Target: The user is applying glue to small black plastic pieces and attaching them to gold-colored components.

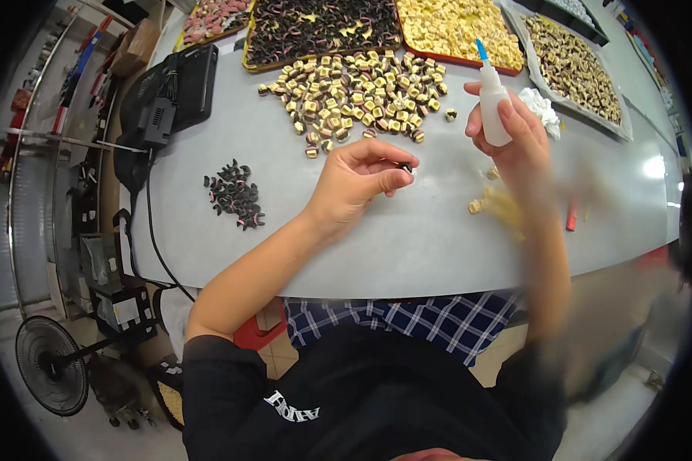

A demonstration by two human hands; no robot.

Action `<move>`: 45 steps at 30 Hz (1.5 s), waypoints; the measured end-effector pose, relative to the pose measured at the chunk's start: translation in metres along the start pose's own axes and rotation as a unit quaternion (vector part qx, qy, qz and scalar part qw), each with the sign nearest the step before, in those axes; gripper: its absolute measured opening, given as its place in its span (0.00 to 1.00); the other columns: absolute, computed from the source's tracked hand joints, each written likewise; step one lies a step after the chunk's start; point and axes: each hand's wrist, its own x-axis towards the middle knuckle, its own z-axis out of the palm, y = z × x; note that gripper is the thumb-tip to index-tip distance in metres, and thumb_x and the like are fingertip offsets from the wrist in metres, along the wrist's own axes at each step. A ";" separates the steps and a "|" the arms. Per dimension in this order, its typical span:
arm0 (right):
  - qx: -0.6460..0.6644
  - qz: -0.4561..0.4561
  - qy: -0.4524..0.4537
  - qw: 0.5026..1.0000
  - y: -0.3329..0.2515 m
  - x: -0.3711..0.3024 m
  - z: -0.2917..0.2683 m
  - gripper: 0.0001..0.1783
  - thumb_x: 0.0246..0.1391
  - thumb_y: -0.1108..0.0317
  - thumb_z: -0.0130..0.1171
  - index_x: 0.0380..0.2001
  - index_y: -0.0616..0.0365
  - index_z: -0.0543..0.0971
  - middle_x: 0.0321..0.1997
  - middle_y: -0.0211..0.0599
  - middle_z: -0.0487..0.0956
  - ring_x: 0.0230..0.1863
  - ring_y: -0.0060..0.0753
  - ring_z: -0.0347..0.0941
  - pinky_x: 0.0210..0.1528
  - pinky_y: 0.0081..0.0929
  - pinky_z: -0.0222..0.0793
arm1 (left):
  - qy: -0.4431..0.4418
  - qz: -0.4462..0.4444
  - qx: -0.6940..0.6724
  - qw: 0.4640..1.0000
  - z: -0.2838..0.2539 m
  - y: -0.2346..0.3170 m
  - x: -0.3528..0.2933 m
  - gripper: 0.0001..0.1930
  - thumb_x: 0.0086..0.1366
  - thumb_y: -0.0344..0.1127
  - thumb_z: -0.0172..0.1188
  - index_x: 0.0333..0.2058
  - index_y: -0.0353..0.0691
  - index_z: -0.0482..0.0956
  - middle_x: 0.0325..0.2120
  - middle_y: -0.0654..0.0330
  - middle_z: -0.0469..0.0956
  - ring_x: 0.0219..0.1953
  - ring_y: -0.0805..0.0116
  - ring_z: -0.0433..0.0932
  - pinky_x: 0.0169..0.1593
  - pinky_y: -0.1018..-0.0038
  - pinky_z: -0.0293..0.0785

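Between the thumb and fingertips of my left hand [346,184] is a small black piece [405,166], mostly covered by the fingers. My right hand [527,138] is wrapped round a white squeeze bottle [494,111], held upright with its blue nozzle tip [482,51] pointing up. Beyond my left hand spreads a heap of small cream-and-dark pieces [354,96]. To the left lies a smaller pile of black and pink curved pieces [236,194]. A few yellow pieces [477,206] rest on the table near my right forearm, partly behind a blur.
Along the far edge stand trays of black pieces [315,34], yellow pieces [461,34] and mixed pieces [580,73]. A crumpled white tissue [542,113] and a small red object [571,215] lie at the right. A black device [196,84] with a cable stands left; a fan [52,365] is below.
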 end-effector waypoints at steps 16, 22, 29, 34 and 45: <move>0.023 0.005 0.021 1.000 0.001 -0.002 0.027 0.26 0.61 0.56 0.39 0.54 0.67 0.61 0.45 0.45 0.72 0.25 0.20 0.65 0.28 0.14 0.61 | -0.035 0.000 -0.054 0.998 -0.002 -0.006 -0.001 0.19 0.54 0.30 0.62 0.45 0.34 0.74 0.35 0.63 0.71 0.39 0.76 0.70 0.44 0.82 0.67; 0.044 -0.005 0.042 0.998 0.004 -0.005 0.017 0.22 0.59 0.57 0.44 0.49 0.64 0.64 0.47 0.47 0.71 0.23 0.18 0.62 0.29 0.13 0.60 | -0.007 -0.019 -0.045 0.999 0.005 -0.001 -0.002 0.19 0.53 0.28 0.62 0.45 0.33 0.74 0.36 0.61 0.72 0.39 0.75 0.70 0.46 0.81 0.68; 0.104 -0.088 0.124 0.983 0.009 -0.006 0.023 0.22 0.54 0.56 0.53 0.45 0.61 0.69 0.45 0.41 0.74 0.39 0.24 0.72 0.41 0.20 0.67 | -0.039 -0.004 0.001 0.999 0.003 -0.001 -0.004 0.18 0.52 0.26 0.63 0.43 0.31 0.74 0.35 0.58 0.74 0.38 0.73 0.74 0.43 0.79 0.72; 0.140 -0.074 0.079 0.984 0.009 -0.009 0.022 0.25 0.55 0.50 0.51 0.45 0.61 0.69 0.45 0.41 0.75 0.42 0.24 0.70 0.44 0.21 0.65 | -0.040 -0.010 0.024 0.999 0.002 -0.003 -0.004 0.18 0.50 0.25 0.64 0.42 0.31 0.75 0.33 0.57 0.75 0.36 0.71 0.76 0.40 0.79 0.73; -0.028 -0.053 0.057 0.997 -0.002 -0.017 0.025 0.24 0.58 0.47 0.44 0.42 0.59 0.65 0.33 0.42 0.74 0.15 0.09 0.55 0.19 0.07 0.53 | -0.042 0.073 0.132 0.988 0.010 -0.010 -0.006 0.16 0.49 0.33 0.66 0.36 0.32 0.78 0.30 0.56 0.76 0.30 0.71 0.76 0.33 0.80 0.72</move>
